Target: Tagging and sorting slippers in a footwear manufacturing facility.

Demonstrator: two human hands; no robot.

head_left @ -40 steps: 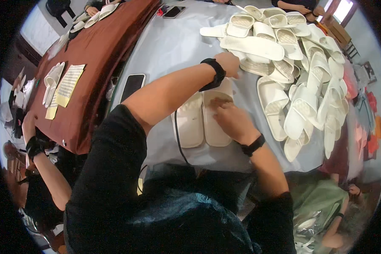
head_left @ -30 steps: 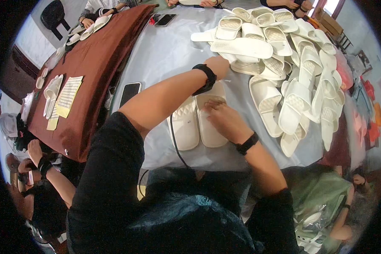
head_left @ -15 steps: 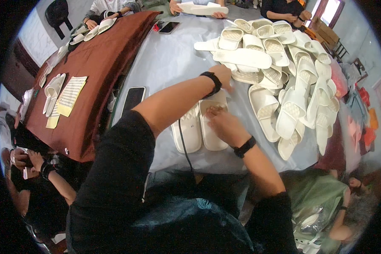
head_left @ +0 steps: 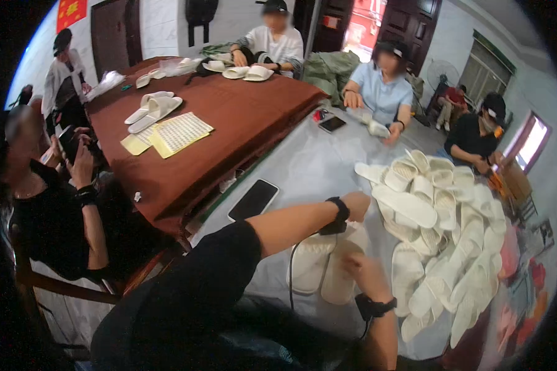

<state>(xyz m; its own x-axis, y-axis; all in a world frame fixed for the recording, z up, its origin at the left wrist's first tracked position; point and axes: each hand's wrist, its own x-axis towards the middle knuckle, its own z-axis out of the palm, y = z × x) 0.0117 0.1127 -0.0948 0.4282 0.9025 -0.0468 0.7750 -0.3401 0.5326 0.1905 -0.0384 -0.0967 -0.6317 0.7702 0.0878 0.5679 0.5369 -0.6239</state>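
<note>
And here we are at the grey-covered table point(head_left: 278, 154), where a pair of white slippers point(head_left: 339, 284) lies side by side right in front of the person, near ends pointing back toward the body. Across the far part of the pair comes the left forearm, and out beyond it is the left hand point(head_left: 356, 206), fingers bent, though whether they grip anything I cannot tell! Down over the right-hand slipper sits the right hand point(head_left: 366, 272), fingers curled and blurred, and again I cannot say if they have hold of something. A black cable point(head_left: 291, 275) hangs down across the left-hand slipper, and just to the right rises a big heap of white slippers point(head_left: 442, 269). Over on the left, a phone point(head_left: 254, 199) lies flat beside the brown-covered table point(head_left: 241, 123), which carries yellow sheets point(head_left: 182, 134) and another pair of slippers point(head_left: 156, 112), while across the way a co-worker in light blue point(head_left: 384, 89) handles a white slipper point(head_left: 378, 128)
</note>
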